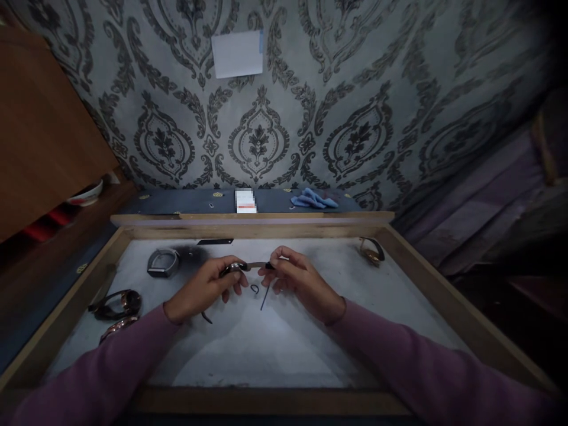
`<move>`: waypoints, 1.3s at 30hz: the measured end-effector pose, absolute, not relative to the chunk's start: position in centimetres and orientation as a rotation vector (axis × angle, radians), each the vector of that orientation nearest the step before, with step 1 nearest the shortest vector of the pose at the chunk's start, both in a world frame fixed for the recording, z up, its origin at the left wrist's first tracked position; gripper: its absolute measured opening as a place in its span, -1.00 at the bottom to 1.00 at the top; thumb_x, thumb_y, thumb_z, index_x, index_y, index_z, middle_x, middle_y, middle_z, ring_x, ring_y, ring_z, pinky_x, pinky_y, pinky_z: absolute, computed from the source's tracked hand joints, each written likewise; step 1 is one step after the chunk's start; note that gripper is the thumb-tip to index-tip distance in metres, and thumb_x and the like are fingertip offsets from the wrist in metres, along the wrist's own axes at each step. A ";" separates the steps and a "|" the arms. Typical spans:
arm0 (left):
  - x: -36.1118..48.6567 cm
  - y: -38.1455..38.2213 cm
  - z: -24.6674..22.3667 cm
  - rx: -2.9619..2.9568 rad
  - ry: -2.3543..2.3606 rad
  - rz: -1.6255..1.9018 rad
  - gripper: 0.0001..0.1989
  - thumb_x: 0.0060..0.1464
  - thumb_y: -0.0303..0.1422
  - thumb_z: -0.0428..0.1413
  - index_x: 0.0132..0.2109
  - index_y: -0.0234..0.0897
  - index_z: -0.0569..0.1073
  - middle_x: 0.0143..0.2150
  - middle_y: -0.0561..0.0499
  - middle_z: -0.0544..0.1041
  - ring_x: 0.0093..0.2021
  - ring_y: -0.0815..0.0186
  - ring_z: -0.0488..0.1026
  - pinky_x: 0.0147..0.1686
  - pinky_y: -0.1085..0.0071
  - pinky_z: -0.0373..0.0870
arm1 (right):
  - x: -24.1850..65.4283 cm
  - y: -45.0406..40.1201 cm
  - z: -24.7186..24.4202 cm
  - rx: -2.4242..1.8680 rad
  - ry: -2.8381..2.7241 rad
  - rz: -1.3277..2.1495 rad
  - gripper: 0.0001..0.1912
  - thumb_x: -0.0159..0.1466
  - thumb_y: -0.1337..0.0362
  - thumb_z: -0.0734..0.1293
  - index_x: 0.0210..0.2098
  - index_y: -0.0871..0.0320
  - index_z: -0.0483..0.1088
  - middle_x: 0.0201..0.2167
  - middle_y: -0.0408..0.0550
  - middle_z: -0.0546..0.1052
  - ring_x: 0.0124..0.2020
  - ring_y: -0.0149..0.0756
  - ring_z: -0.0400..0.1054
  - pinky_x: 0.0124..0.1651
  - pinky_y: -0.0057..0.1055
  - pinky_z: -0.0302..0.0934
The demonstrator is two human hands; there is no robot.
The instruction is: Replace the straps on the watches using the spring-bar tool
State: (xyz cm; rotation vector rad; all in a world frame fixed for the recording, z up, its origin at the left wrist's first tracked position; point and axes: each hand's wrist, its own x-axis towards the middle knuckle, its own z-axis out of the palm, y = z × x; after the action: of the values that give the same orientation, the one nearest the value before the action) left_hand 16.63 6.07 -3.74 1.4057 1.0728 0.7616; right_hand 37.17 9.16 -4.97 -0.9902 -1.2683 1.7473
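Note:
A dark wristwatch (pixel 235 268) is pinched by its case in my left hand (pixel 208 284), above the white tray floor. The watch strap (pixel 257 265) stretches across to my right hand (pixel 297 274), whose thumb and fingers are closed on its dark far end. Below the right fingers a thin dark stick (pixel 265 298) points down; I cannot tell whether it is held or lies on the tray. Between the hands lies a small dark loop (pixel 254 289). Close by my left wrist, a curved dark strip (pixel 206 318) rests on the white surface.
A wooden frame (pixel 248 220) borders the tray. More watches sit at the left: a grey one (pixel 163 262), a dark one (pixel 118 305) and a rose-gold one (pixel 119 327). A gold watch (pixel 371 253) lies far right, a flat black strip (pixel 215 241) at the back. Behind is a blue cloth (pixel 313 199).

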 end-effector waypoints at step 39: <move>17.4 5.6 -4.2 1.253 0.972 0.737 -0.69 0.03 -0.22 0.20 -0.15 -0.25 0.34 -0.28 0.05 0.41 -0.38 0.41 0.35 -0.46 0.49 0.24 | 36.8 7.2 -6.1 -0.910 -2.085 0.999 -0.90 0.25 0.33 0.30 -0.21 0.14 0.38 -0.48 -0.17 0.44 -0.48 -0.39 0.27 -0.39 -0.46 0.16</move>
State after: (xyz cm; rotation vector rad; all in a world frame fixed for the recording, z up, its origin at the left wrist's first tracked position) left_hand 17.45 5.57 -4.15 1.2527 0.9722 0.7366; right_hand 36.80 7.15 -6.12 -0.9097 -2.0855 0.9987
